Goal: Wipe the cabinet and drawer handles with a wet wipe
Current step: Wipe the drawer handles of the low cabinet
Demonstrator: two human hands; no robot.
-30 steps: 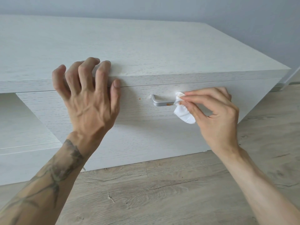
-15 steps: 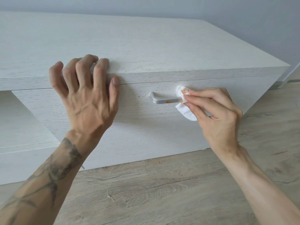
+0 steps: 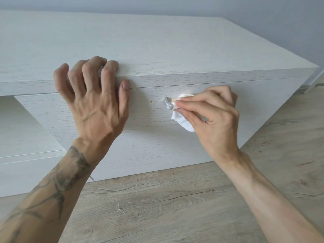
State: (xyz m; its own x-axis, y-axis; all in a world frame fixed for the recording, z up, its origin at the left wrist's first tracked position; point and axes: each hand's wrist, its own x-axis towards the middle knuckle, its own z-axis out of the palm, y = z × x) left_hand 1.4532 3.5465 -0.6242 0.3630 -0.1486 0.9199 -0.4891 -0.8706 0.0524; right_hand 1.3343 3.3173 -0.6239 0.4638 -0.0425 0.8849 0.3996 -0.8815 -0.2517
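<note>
From the head camera, a low white cabinet (image 3: 157, 46) stands on a wooden floor (image 3: 175, 204). The left hand (image 3: 93, 100) rests on the front edge of the cabinet top, fingers spread and bent, holding nothing; its thumb lies on the drawer front (image 3: 140, 137). The right hand (image 3: 215, 116) pinches a white wet wipe (image 3: 182, 120) between thumb and fingers and presses it on the silver drawer handle (image 3: 167, 103). Only the left end of the handle shows; the rest is under the wipe and the fingers. The wipe has a small orange stain near the handle. A small orange spot (image 3: 150, 101) sits on the drawer front just left of the handle.
</note>
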